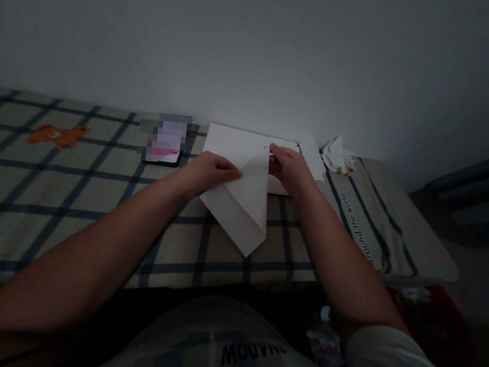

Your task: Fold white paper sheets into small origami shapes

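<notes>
A white sheet of paper (pixel 242 206), folded over on itself with a pointed lower end, is held up between my two hands above the table. My left hand (pixel 211 171) pinches its left edge, thumb against the paper. At the upper right corner, my right hand (pixel 287 164) grips it with closed fingers, some of them hidden behind the sheet. Behind the folded piece lie more white sheets (pixel 231 139) on the tablecloth.
A checked tablecloth (pixel 96 192) covers the table against a grey wall. To the left lie a phone (pixel 168 141) and an orange bear figure (pixel 59 135). Folded white paper (pixel 337 156) stands at the back right. Below the table edge is a clear plastic bottle (pixel 325 341).
</notes>
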A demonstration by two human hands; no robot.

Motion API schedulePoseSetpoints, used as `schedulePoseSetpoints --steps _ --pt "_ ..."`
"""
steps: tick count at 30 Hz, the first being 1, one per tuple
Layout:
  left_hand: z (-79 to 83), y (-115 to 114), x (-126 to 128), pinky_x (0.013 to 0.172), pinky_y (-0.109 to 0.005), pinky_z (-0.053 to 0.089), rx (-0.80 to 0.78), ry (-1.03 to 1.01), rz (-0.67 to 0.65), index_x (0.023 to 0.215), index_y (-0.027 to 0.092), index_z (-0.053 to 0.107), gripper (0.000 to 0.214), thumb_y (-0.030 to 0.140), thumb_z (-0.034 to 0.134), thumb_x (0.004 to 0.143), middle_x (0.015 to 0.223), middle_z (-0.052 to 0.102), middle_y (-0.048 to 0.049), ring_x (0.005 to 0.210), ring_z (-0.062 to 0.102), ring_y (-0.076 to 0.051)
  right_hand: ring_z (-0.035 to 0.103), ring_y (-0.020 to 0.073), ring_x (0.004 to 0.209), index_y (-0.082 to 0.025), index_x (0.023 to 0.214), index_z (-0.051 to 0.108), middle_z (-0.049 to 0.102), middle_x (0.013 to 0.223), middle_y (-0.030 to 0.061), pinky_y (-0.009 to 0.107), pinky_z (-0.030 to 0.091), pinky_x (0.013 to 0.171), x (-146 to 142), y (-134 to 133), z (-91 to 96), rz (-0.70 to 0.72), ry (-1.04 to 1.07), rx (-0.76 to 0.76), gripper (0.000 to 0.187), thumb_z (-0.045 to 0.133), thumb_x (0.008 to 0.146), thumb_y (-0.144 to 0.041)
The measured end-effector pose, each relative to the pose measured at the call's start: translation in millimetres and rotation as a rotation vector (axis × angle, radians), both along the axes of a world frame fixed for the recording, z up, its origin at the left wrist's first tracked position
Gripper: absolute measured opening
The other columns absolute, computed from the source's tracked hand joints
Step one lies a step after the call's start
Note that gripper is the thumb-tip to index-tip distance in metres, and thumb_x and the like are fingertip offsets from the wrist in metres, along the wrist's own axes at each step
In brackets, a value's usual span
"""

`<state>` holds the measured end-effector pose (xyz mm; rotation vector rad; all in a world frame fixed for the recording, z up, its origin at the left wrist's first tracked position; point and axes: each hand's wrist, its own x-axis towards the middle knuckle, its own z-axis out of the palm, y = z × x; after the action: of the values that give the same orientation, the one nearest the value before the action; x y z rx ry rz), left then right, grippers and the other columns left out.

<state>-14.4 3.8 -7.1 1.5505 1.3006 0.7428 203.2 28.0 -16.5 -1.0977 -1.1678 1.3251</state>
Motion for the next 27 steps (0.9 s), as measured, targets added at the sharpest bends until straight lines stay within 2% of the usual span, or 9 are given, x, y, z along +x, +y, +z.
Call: schedulePoseSetpoints --steps 4,7,13,18,24,27 --pt "-0.7 1 0 0.053 -0.025 0.039 -0.001 -0.048 0.07 0.076 0.018 0.078 0.023 0.04 0.077 0.069 0.068 0.07 -0.0036 0.058 0.056 -0.014 0.059 0.0126 0.067 -0.019 0.074 0.063 0.064 0.071 0.0004 0.028 0.052 0.066 0 -1 -2.6 0.123 -0.036 -0.028 0.036 0.082 0.069 -0.05" --pt "-1.9 2 0 0.052 -0.025 0.038 0.027 -0.034 0.071 0.076 0.017 0.078 0.023 0.04 0.076 0.069 0.067 0.069 -0.0032 0.057 0.054 -0.013 0.058 0.0119 0.065 -0.018 0.072 0.065 0.064 0.07 -0.0003 0.028 0.051 0.065 -2 -2 -4.9 0.102 -0.05 -0.005 0.032 0.084 0.064 -0.042" --pt "-0.4 0 1 0.051 -0.025 0.038 -0.004 -0.082 0.079 0.071 0.018 0.077 0.019 0.037 0.077 0.069 0.065 0.068 -0.0037 0.054 0.053 -0.013 0.058 0.0116 0.067 -0.017 0.076 0.07 0.066 0.073 0.0005 0.028 0.051 0.065 -4 -4 -2.1 0.07 -0.042 -0.004 0.023 0.08 0.069 -0.036" --pt "-2.3 2 0 0.051 -0.025 0.039 0.016 -0.071 0.099 0.075 0.018 0.078 0.02 0.038 0.078 0.068 0.068 0.07 -0.0043 0.056 0.056 -0.015 0.06 0.0121 0.068 -0.017 0.077 0.07 0.067 0.075 0.0008 0.028 0.053 0.067 -4 -5 0.5 0.113 -0.015 -0.042 0.023 0.082 0.068 -0.034" --pt "-5.7 5 -1 0.052 -0.025 0.041 0.062 -0.114 0.151 0.081 0.017 0.078 0.025 0.04 0.077 0.072 0.072 0.072 -0.0054 0.058 0.058 -0.015 0.061 0.014 0.068 -0.018 0.073 0.069 0.068 0.075 0.0025 0.03 0.054 0.067 -1 -2 -6.6 0.182 -0.08 -0.043 0.028 0.084 0.068 -0.041" --pt "-4.4 4 0 0.052 -0.024 0.04 0.087 -0.094 0.166 0.081 0.016 0.078 0.023 0.038 0.076 0.073 0.072 0.072 -0.0048 0.058 0.057 -0.014 0.058 0.0131 0.063 -0.019 0.069 0.067 0.065 0.07 0.0012 0.029 0.051 0.062 -1 -1 -10.1 0.141 -0.128 0.002 0.027 0.083 0.069 -0.041"
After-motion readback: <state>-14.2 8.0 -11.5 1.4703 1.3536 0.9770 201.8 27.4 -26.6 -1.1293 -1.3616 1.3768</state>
